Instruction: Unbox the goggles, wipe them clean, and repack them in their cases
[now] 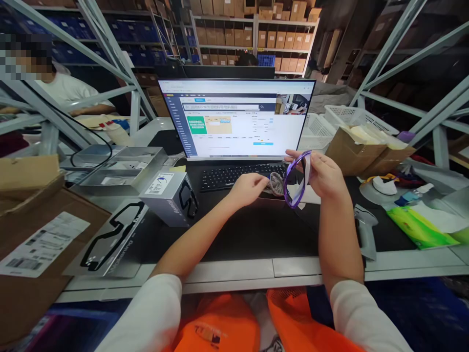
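Note:
My right hand [324,173] is closed on a pair of purple-framed glasses [297,182], held upright above the desk just right of the black keyboard [234,177]. My left hand [249,188] pinches a small grey cloth [276,183] against the lower lens. A monitor [234,117] showing a form page stands right behind the hands. Two grey glasses boxes [170,198] [110,239] lie on the desk to the left.
Metal trays [120,168] sit at the back left, cardboard boxes [32,230] at the near left. A barcode scanner [364,227], a green packet [417,227], an open carton [361,146] and white baskets [351,117] fill the right. Another person [62,88] sits far left behind slanted metal struts.

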{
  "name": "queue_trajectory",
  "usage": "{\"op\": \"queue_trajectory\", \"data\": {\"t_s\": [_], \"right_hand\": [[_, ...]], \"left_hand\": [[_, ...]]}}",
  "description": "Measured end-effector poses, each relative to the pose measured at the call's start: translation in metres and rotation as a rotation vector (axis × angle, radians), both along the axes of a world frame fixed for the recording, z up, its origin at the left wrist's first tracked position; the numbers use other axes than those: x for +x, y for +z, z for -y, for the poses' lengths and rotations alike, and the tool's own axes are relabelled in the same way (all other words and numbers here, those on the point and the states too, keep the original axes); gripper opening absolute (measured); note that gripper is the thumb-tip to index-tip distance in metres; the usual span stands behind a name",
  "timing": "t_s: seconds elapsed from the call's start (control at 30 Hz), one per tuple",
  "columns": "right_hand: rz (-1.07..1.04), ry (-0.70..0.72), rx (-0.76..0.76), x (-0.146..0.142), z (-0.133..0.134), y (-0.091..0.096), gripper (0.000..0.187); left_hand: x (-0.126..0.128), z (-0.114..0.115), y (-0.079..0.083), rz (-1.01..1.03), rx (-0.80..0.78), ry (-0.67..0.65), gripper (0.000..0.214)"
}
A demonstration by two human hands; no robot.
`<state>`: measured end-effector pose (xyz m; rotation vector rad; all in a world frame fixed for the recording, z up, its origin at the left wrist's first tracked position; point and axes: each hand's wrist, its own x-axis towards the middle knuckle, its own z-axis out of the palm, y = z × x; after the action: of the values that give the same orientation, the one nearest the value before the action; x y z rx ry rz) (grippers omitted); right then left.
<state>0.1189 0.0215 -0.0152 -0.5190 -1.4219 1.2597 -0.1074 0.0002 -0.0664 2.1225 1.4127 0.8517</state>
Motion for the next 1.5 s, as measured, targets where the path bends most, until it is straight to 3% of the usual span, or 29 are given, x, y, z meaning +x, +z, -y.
{"op": "queue_trajectory", "data": {"t_s": [0.07, 0.13, 0.23, 0.5, 0.6, 0.8, 0.97, 1.1, 1.5], "right_hand": [[-0.017, 0.033, -0.049, -0.013, 0.0, -0.002, 0.04], [-0.026, 0.058, -0.1, -0.027, -0.002, -0.007, 0.042], [-0.021, 0.059, -0.166, -0.043, -0.006, -0.016, 0.045], [0.103, -0.165, -0.231, -0.06, -0.025, -0.039, 0.061], [0.109, -0.184, -0.261, -0.065, -0.024, -0.042, 0.065], [0.383, -0.04, -0.177, -0.069, -0.016, -0.041, 0.059], [0.42, -0.128, -0.127, -0.049, -0.023, -0.035, 0.053], [0.523, -0.195, -0.021, -0.025, -0.024, -0.024, 0.047], [0.694, -0.185, 0.04, -0.019, -0.023, -0.021, 0.038]], "left_hand": [[-0.007, 0.011, 0.002, 0.474, -0.074, -0.103, 0.064], [-0.009, 0.017, 0.003, 0.732, -0.241, -0.254, 0.082], [-0.007, 0.019, 0.0, 0.803, -0.421, -0.277, 0.074], [-0.017, 0.005, -0.017, 0.991, -0.402, -0.082, 0.053], [-0.024, 0.002, -0.017, 1.029, -0.387, -0.033, 0.053], [-0.035, -0.001, -0.01, 1.015, -0.29, 0.047, 0.054], [-0.061, -0.007, 0.0, 0.916, -0.25, 0.098, 0.05], [-0.082, -0.006, 0.009, 0.797, -0.286, 0.034, 0.049], [-0.081, -0.004, 0.009, 0.883, -0.166, 0.051, 0.046]]}}
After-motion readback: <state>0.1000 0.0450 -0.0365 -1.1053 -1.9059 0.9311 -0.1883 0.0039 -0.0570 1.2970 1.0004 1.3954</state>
